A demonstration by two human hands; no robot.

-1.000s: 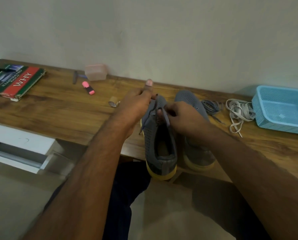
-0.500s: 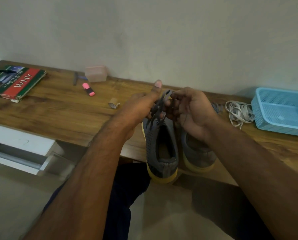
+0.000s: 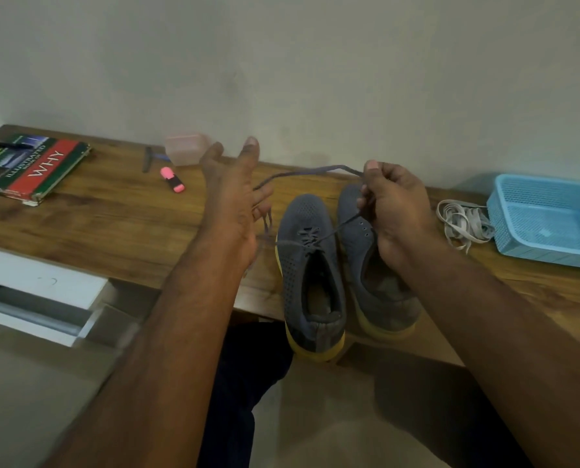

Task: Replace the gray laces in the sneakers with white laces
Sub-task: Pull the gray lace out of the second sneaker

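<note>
A gray lace [image 3: 310, 172] is being pinched by the curled fingers of the right hand [image 3: 394, 211], above the toe of the right-side sneaker [image 3: 357, 217]. From that pinch one run is being led down to the upper eyelets of the left-side sneaker [image 3: 307, 271], where it is still threaded; the other run is being stretched leftward in a shallow arc to the left hand [image 3: 231, 204]. That hand is being held with thumb and fingers spread and nearly straight, the lace lying across its fingertips; whether it is being gripped there cannot be told.

Both sneakers, of gray perforated knit with yellow soles, are being kept side by side, touching, with their heels overhanging the near edge of the wooden desk [image 3: 113, 224]. A loose bundle of flat white laces [image 3: 462, 222] is lying just right of the shoes, touching a light blue perforated plastic basket [image 3: 548, 224].

On the far left a book [image 3: 32, 165] is showing the words "ILLUSTRATED" and "WHY". Between book and left hand, bare wood grain is being left open, with a pink highlighter [image 3: 172, 179] and a pale pink box [image 3: 187, 152] nearer the wall.
</note>
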